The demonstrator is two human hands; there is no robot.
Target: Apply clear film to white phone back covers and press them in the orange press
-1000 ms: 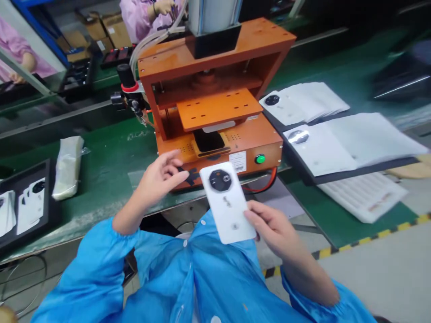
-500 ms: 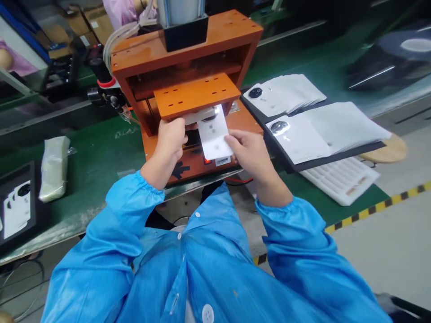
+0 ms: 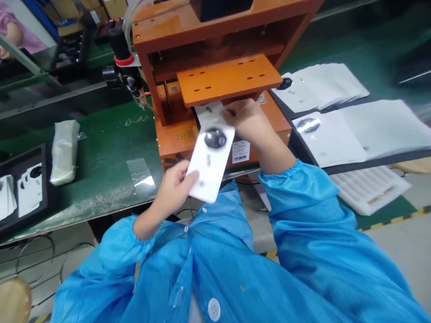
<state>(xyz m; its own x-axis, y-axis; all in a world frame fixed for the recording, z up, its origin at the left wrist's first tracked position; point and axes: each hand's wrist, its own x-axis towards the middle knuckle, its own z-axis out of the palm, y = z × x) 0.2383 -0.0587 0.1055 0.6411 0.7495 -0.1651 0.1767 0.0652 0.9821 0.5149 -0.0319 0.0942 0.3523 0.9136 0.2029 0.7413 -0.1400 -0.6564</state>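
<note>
My left hand (image 3: 177, 186) pinches the lower left edge of a white phone back cover (image 3: 210, 166), tilted in front of the press. A dark round camera window is at its upper end. My right hand (image 3: 247, 119), fingers curled, is at the front of the orange press (image 3: 229, 80), just below its raised plate. It grips the right side of a second white phone back cover (image 3: 207, 114), which lies partly under the plate. The fingertips of my right hand are partly hidden.
Right of the press, a black tray (image 3: 306, 150) bears fanned stacks of white covers (image 3: 380, 128). A white ribbed tray (image 3: 370, 190) lies below it. At left are a wrapped bundle (image 3: 65, 152), a black tray (image 3: 49, 197) with covers, and clear film (image 3: 141, 177).
My left hand has come out from under the plate and down toward me, now holding a cover. My right hand has moved up to the press opening with the other cover. The view has shifted.
</note>
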